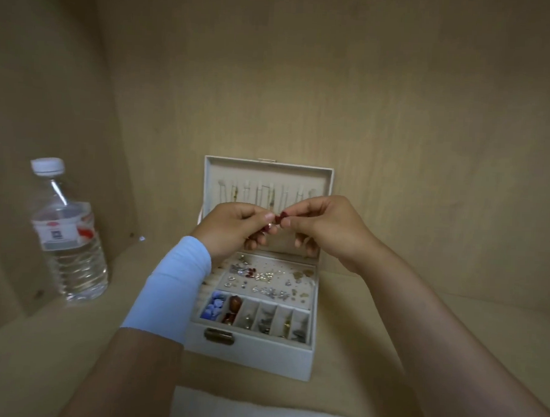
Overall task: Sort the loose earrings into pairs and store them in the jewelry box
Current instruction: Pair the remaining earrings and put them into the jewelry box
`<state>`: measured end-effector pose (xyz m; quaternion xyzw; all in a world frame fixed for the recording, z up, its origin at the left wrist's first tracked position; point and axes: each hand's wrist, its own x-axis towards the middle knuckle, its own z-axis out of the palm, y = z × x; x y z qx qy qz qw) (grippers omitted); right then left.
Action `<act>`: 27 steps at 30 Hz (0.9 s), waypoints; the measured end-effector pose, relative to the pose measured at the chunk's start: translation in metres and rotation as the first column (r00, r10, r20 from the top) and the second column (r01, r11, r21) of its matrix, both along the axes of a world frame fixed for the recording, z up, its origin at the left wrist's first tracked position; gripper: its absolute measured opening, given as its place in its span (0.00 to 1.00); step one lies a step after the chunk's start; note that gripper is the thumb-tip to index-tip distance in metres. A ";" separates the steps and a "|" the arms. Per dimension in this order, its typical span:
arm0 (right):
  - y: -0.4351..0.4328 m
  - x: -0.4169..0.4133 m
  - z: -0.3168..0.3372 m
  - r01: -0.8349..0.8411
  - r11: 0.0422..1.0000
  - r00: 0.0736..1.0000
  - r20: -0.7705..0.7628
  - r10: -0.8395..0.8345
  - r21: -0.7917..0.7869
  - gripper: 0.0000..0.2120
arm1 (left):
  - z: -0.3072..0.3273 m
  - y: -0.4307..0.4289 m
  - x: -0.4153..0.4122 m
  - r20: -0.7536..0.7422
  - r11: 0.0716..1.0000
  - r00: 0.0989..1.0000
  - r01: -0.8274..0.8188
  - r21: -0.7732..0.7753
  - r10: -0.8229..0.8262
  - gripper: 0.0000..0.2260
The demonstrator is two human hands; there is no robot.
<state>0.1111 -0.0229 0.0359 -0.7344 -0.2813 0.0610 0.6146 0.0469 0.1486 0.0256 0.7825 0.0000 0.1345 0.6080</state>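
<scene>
Hidden: L hand (pixel 235 228) + R hand (pixel 323 229) block the lower part of the lid (pixel 328 179). The chains (pixel 271 195) hanging inside it are blurry and only partly visible.
In the grip: red earring (pixel 279 218), a small dark-red piece right between the fingertips of both hands. It's too tiny to read the shape. A 2nd red bit sits lower by the L fingers, can't tell if it's the same piece.
L grip: thumb + forefinger pinch the red earring from the left, other fingers curled under.
R grip: narrow pinch on it from the right, tips of both hands nearly meeting.
Where it is: up in the air, in front of the lid, above the tray.
Jewelry box (pixel 251 355): open, lid upright, on the pale wood shelf (pixel 372 338), directly below the hands. Brass clasp (pixel 218 336) on the front wall.
Loose earrings (pixel 264 277): scattered in the wide middle tray, mostly silver/clear w/ a few red. Too small to match by eye.
Front row: six slots. Blue pieces (pixel 212 306) in the leftmost, brown-amber pieces (pixel 233 305) next, the rest hold gold/grey bits that are hard to make out.
L forearm: white sleeve band (pixel 169 285) covers the box's left edge.
Far left: water bottle (pixel 68 230), upright, capped, well apart from the box.
Bottom edge: white cloth (pixel 258 409), cut off by the frame.
</scene>
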 end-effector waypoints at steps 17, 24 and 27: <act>0.045 0.017 -0.020 -0.073 0.997 0.994 0.079 0.076 -0.037 0.09 | -0.022 0.035 0.015 -0.051 0.993 0.992 -0.113 -0.038 0.111 0.07; 0.045 0.025 -0.031 0.054 0.972 0.922 0.385 0.039 -0.227 0.04 | -0.022 0.037 0.015 -0.079 0.991 0.988 -0.130 0.027 0.131 0.08; 0.046 0.026 -0.033 0.046 0.956 0.896 0.434 0.089 -0.290 0.07 | -0.025 0.038 0.015 -0.110 0.991 0.985 -0.127 0.040 0.130 0.08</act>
